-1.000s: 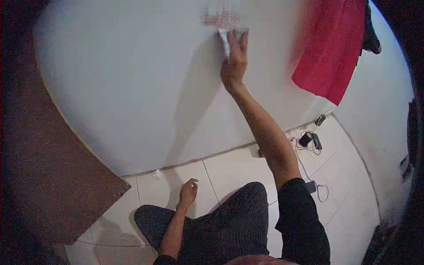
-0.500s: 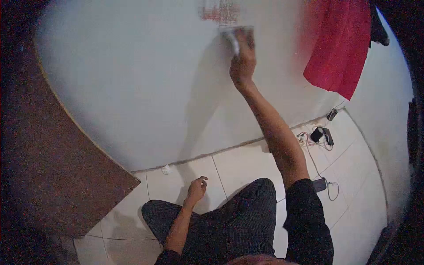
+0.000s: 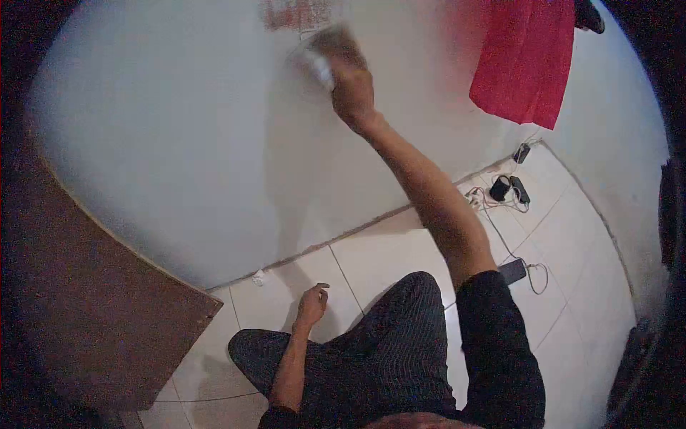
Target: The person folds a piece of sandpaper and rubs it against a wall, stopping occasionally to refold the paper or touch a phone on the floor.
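Observation:
My right hand (image 3: 351, 82) is raised to the white wall (image 3: 157, 143), closed round a whitish piece (image 3: 321, 70) that could be cloth or paper. Motion smears its fingertips and the piece, so the exact kind does not show. Just above it, a reddish-brown scuffed patch (image 3: 296, 13) marks the wall. My left hand (image 3: 312, 306) hovers over the floor by my left knee, holding nothing, its fingers loosely bent and apart.
A brown board (image 3: 121, 300) stands at the left. Red cloth (image 3: 525, 64) hangs on the wall at the upper right. Cables with black adapters (image 3: 509, 189) and a dark power brick (image 3: 512, 272) lie on the tiled floor. A small white scrap (image 3: 259, 277) sits near the wall's foot.
My right hand has swept left and slightly up in the view with the whitish piece. The view itself has shifted a little. My left hand keeps nearly the same pose.

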`<control>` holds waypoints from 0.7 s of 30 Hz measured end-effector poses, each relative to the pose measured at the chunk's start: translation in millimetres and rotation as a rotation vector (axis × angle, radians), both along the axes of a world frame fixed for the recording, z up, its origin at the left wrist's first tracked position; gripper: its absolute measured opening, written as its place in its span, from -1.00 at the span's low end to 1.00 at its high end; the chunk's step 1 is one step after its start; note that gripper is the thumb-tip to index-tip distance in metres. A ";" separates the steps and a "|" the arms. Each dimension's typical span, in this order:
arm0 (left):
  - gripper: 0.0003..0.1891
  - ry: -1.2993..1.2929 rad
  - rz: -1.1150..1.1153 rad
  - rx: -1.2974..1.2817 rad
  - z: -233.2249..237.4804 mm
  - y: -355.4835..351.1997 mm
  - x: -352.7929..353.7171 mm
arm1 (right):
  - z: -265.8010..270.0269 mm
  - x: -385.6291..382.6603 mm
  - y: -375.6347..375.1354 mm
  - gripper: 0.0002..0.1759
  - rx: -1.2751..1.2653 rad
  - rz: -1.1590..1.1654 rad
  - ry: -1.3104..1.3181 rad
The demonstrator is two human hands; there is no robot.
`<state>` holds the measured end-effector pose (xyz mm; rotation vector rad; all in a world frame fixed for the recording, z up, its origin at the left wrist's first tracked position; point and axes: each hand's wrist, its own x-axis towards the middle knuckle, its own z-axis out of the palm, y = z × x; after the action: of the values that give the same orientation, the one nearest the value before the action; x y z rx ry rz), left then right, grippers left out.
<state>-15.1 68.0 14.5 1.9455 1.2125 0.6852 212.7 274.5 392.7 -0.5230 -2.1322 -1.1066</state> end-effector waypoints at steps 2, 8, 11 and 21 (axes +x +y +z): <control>-0.77 -0.061 -0.060 0.021 -28.9 6.1 -2.8 | -0.3 -3.0 4.2 -0.49 -0.030 -0.016 0.071; -0.78 -0.037 -0.043 0.125 -7.3 -0.2 -4.4 | 39.8 -2.5 5.9 -0.53 -0.306 -0.036 0.589; -0.77 -0.079 -0.081 0.025 -12.4 -1.6 -6.3 | 19.6 -12.3 9.3 -0.58 -0.162 -0.002 0.458; -0.76 0.155 -0.069 -0.075 -10.0 1.6 -5.2 | 11.5 -18.2 3.7 -0.36 -0.043 0.010 -0.067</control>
<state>-20.3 69.5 4.6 1.9977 1.2396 0.4540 194.5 278.2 404.2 -0.5007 -2.2187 -1.0883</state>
